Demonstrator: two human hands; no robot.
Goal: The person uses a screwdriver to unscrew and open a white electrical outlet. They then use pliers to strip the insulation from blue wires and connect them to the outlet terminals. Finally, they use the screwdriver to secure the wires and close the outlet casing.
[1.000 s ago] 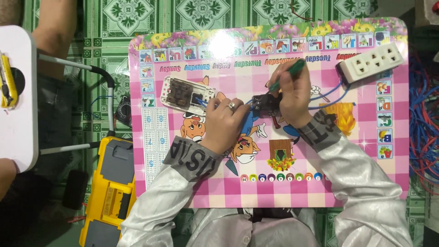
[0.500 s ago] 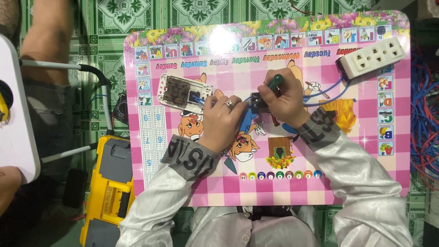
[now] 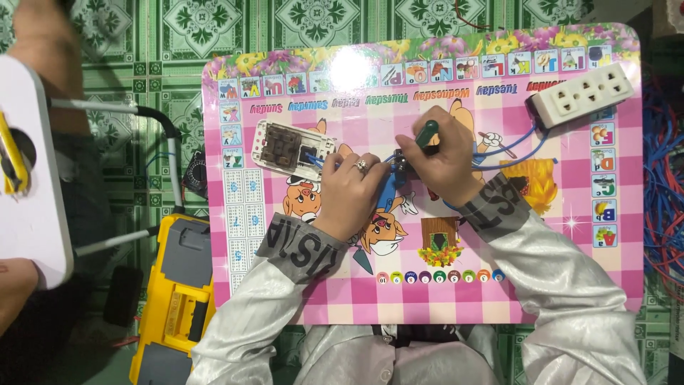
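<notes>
My left hand (image 3: 349,196) fingers pinch a small dark part (image 3: 400,165); right hand (image 3: 449,167) fingers grip the screwdriver (image 3: 426,134), tip on it.

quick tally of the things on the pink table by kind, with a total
Things on the pink table:
white power strip: 1
white switch plate, opened up: 1
green-handled screwdriver, in the right hand: 1
small dark part, held by the left hand: 1
Total: 4
</notes>
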